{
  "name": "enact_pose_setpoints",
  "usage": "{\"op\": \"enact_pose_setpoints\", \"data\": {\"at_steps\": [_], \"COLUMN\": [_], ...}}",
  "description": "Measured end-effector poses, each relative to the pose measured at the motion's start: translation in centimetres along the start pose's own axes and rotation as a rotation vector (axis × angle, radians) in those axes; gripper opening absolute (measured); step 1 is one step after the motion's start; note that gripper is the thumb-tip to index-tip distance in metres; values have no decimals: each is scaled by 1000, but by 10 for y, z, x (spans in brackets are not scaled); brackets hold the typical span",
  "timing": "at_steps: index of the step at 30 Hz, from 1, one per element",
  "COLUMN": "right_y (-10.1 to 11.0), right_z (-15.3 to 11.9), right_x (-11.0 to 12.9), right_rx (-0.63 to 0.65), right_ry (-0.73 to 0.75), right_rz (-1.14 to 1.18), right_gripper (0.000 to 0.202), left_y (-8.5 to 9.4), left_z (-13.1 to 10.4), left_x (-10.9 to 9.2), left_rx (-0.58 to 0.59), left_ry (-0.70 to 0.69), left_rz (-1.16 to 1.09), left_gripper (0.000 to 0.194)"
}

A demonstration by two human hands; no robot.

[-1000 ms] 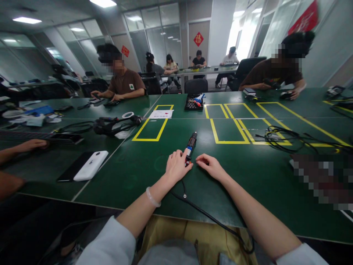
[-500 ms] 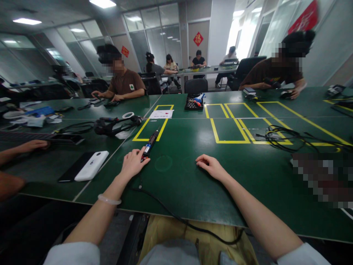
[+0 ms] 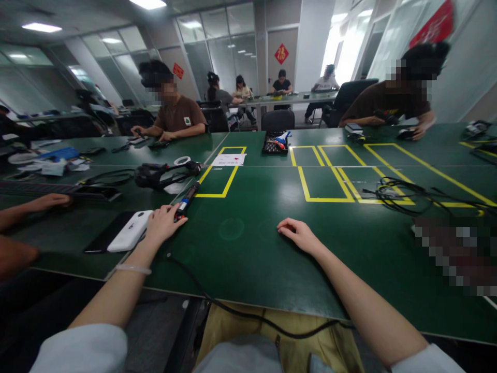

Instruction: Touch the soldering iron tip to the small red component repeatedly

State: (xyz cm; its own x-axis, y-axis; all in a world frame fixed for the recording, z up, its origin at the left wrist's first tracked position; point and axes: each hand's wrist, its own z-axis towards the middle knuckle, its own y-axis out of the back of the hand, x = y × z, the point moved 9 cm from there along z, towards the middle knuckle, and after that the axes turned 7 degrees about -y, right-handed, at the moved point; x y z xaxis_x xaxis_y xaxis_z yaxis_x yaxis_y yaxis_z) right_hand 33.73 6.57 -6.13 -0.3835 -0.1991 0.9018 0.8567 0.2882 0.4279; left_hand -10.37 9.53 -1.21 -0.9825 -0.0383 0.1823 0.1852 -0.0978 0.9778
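Observation:
My left hand (image 3: 165,224) is closed around the rear of a black electric screwdriver (image 3: 187,199) with a silver-and-blue band, its front end angled away to the upper right. Just left of that hand, a white power bank-like slab (image 3: 130,231) lies on a flat black item (image 3: 101,235). My right hand (image 3: 297,232) rests on the green table (image 3: 248,259), fingers loosely bent with a gap at the thumb and nothing between them. A black cable (image 3: 217,303) runs from near my left wrist over the table edge and across my lap.
A black tray (image 3: 275,144) holds small tools. Yellow tape outlines (image 3: 330,200) mark the table; a paper label (image 3: 229,159) lies in one. A black strapped device (image 3: 155,176) sits left, tangled cables (image 3: 388,190) right. Co-workers sit opposite, and another person's hand (image 3: 56,200) rests at left.
My left hand has slid left with the electric screwdriver, off the yellow outline and close to the white slab. The cable end moved left too. My right hand has stayed put.

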Motion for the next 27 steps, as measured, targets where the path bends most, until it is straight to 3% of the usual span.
{"op": "enact_pose_setpoints", "data": {"at_steps": [3, 8, 10, 12, 14, 16, 18, 20, 22, 24, 27], "right_y": [0, 1, 0, 0, 0, 0, 0, 1, 2, 3, 0], "right_z": [0, -1, -1, 0, 0, 1, 1, 1, 2, 2, 3], "right_x": [0, 3, 2, 1, -1, -1, -1, 0, 3, 5, 5], "right_rx": [-1, -8, -6, -2, 0, 4, 17, 27, 30, 45, 69], "right_ry": [6, 9, 4, 0, -5, -10, -18, -21, -18, -12, -15], "right_rz": [-12, -11, -3, 10, 23, 38, 70, 129, 206, 278, 369], "right_gripper": [21, 20, 20, 20, 20, 21, 22, 25, 29, 32, 32], "left_y": [15, 26, 34, 38, 40, 41, 39, 39, 40, 38, 28], "left_z": [-10, -16, -13, -7, 1, 6, 6, -1, -10, -20, -27], "left_x": [-16, -24, -26, -43, -82, -139, -202, -261, -308, -339, -353], "left_rx": [-99, -73, -97, -112, -97, -28, 117, 269, 384, 477, 549], "left_ry": [-30, 23, 73, 66, -32, -177, -282, -378, -482, -565, -575], "left_rz": [71, 87, 14, -171, -485, -858, -1169, -1353, -1467, -1543, -1623], "left_gripper": [57, 45, 47, 45, 40, 38, 39, 41, 45, 55, 67]}}
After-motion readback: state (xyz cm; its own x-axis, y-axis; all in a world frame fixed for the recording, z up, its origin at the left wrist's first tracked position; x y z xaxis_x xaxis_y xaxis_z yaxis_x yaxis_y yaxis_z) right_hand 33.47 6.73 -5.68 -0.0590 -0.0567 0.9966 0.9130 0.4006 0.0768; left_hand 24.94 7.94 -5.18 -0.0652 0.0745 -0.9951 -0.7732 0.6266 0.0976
